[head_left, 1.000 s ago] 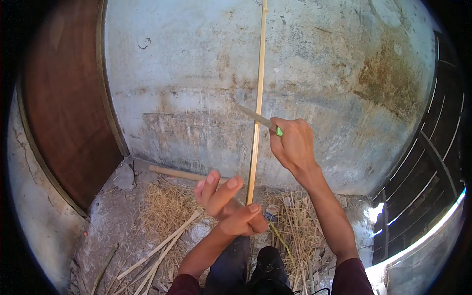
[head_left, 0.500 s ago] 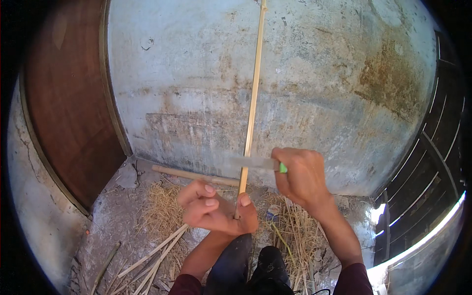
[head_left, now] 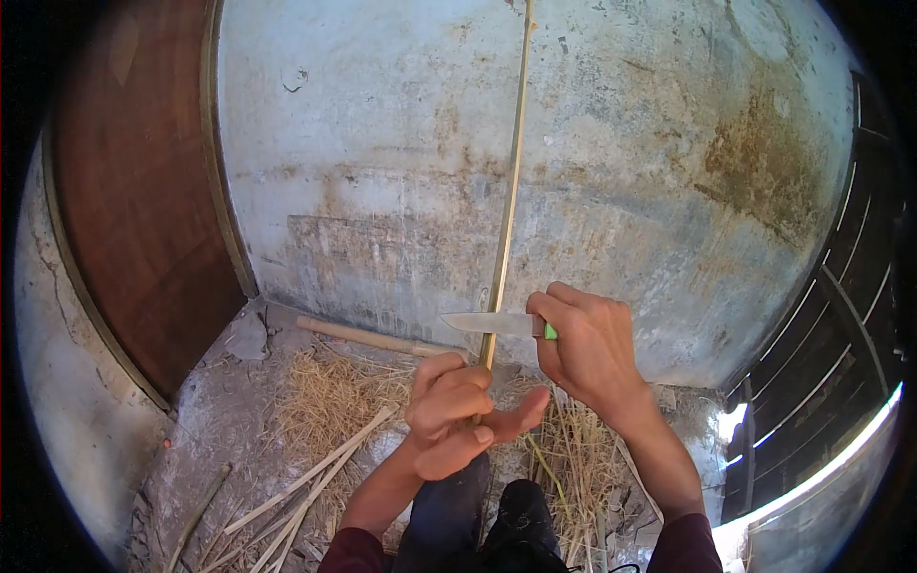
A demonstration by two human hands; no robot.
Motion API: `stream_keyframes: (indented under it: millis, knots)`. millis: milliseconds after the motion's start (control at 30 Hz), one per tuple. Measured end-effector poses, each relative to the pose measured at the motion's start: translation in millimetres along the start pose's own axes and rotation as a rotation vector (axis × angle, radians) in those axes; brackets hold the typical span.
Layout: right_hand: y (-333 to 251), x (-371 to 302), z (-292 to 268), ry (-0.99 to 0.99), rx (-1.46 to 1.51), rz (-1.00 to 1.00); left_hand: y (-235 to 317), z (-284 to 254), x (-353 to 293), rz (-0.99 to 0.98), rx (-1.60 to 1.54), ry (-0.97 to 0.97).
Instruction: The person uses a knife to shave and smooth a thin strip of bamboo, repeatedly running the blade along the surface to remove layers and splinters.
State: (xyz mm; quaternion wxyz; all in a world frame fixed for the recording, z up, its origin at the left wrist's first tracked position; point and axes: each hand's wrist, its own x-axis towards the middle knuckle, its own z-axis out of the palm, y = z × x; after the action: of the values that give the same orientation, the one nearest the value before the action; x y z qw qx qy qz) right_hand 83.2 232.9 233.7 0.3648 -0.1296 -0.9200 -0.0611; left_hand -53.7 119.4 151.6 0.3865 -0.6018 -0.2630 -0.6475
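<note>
A long, thin bamboo strip (head_left: 515, 172) rises from my left hand up along the wall. My left hand (head_left: 451, 415) is closed around its lower end, fingers curled and the thumb reaching out to the right. My right hand (head_left: 594, 349) grips a knife (head_left: 482, 325) by its handle, of which a green bit shows beside the fist. The blade lies crosswise at the strip, just above my left fingers, its tip pointing left.
A stained pale wall (head_left: 382, 143) stands ahead, with a brown door (head_left: 143, 191) at left and dark slats (head_left: 812, 382) at right. On the floor lie a bamboo pole (head_left: 368, 337), heaps of shavings (head_left: 330, 401) and several pale strips (head_left: 315, 492). My shoe (head_left: 522, 511) shows below.
My left hand has rolled over and shifted slightly right, its fingers now curled in front of the strip. The strip has turned and moved a little right; the knife, blurred before, is now sharp.
</note>
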Motion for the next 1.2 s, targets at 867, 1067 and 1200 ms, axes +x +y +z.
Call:
stream_keyframes:
  millis: [867,1067,1200]
  knots:
    - [7.7,-3.3,-8.5,-0.178,-0.109,-0.054,-20.7,25.7,1.5,0.615,-0.063,-0.521]
    - [12.1,-2.6,-2.5,-0.234,-0.160,-0.051,-24.3,27.0,4.0,0.699,0.012,-0.607]
    - [13.5,-2.9,1.0,-0.246,-0.208,-0.012,-26.6,25.7,-4.2,0.685,0.018,-0.704]
